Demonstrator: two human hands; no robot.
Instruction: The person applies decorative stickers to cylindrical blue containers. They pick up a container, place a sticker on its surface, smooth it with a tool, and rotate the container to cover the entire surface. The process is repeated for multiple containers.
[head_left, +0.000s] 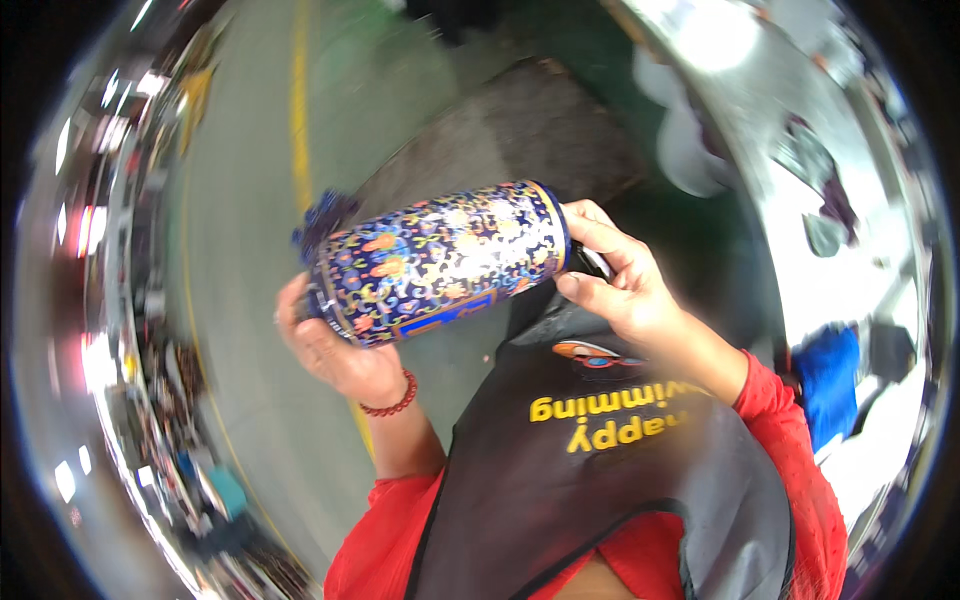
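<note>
A cylindrical canister (450, 255) lies almost level in front of me, tilted slightly up to the right. It has a dark blue ground with orange, yellow and white flower scrolls, gold bands and a plain blue label panel low on its side. At its left end sticks out a dark blue ornament (328, 215), too blurred to name. My left hand (345, 355), with a red bead bracelet at the wrist, is closed round the left end from below. My right hand (625, 275) grips the right end between thumb and fingers. Some fingertips are hidden behind the canister.
On the right stands a bright worktable (745, 130) with dark cloth-like pieces and a blue cloth (828, 385). Whitish buckets (690, 155) stand beneath its edge. A brown mat (500, 140) lies on the green floor, near a yellow line (300, 110). Blurred goods line the far left.
</note>
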